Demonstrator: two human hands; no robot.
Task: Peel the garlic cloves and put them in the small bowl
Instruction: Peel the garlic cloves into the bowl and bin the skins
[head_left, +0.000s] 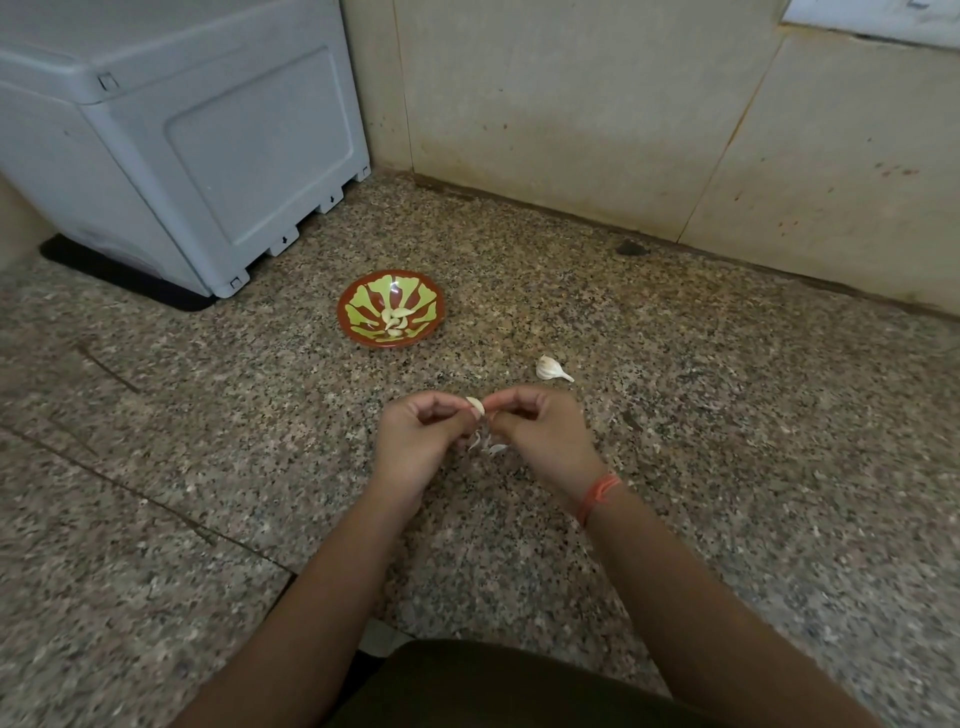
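Stone counter (727, 415): I see left hand (415, 436) and right hand (540, 431), fingers curled, both pinching one garlic clove (475, 405); small bowl (341, 313) holds peeled cloves (395, 319).

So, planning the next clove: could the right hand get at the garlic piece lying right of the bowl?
Probably yes: the garlic piece lies on the counter beyond the right hand, nothing between them. That hand and the left hand both pinch a clove, so it must let go first.
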